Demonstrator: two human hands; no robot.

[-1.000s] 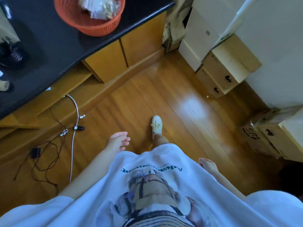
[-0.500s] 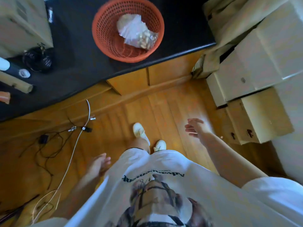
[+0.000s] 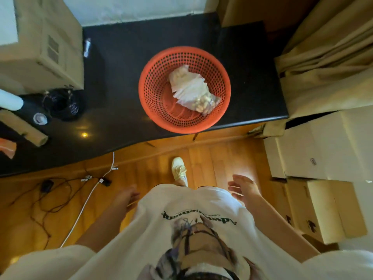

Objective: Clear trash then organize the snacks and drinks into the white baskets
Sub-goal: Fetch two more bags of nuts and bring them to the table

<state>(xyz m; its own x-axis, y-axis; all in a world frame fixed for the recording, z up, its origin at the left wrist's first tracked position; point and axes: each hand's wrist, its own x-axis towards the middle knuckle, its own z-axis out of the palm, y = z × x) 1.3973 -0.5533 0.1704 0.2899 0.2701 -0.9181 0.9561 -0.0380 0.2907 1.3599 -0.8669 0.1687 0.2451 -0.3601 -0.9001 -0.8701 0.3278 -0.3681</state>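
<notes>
An orange mesh basket stands on the black counter, its near side reaching the counter's front edge. A clear plastic bag of pale snacks lies inside it. My left hand hangs low beside my white shirt, fingers relaxed and holding nothing, blurred by motion. My right hand is raised a little in front of me below the counter edge, fingers spread and empty. Both hands are well short of the basket. No white basket is in view.
A beige appliance stands at the counter's back left, with a black cord bundle, a cardboard tube and a small cap nearby. Cardboard boxes are stacked on the right. Cables trail over the wooden floor at left.
I have turned and stepped toward the counter, so the orange basket now sits in the middle of the view. My right hand has come up in front; my left hand has swung forward.
</notes>
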